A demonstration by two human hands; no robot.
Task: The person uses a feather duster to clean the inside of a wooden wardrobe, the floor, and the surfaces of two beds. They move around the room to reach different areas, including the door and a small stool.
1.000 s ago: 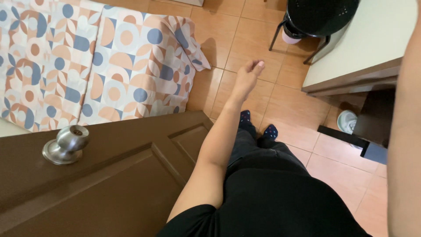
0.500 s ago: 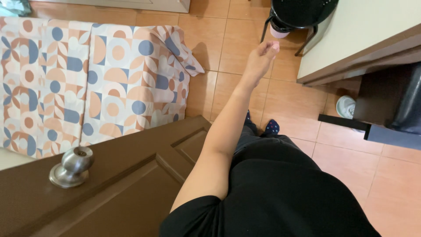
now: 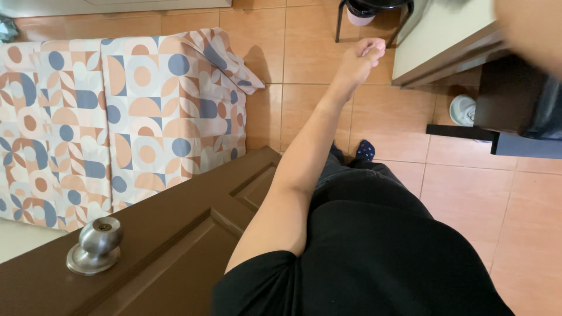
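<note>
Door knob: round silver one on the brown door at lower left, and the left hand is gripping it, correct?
Not quite. The head view shows the round silver door knob on the brown door at lower left, but the left hand is not gripping it; it is stretched out over the tiled floor, far from it.

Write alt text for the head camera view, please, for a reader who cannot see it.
The person's left hand reaches forward, loosely closed and holding nothing, above the tiled floor. A brown door with a metal knob stands at lower left, beside a patterned mattress. The right hand is out of view.
</note>
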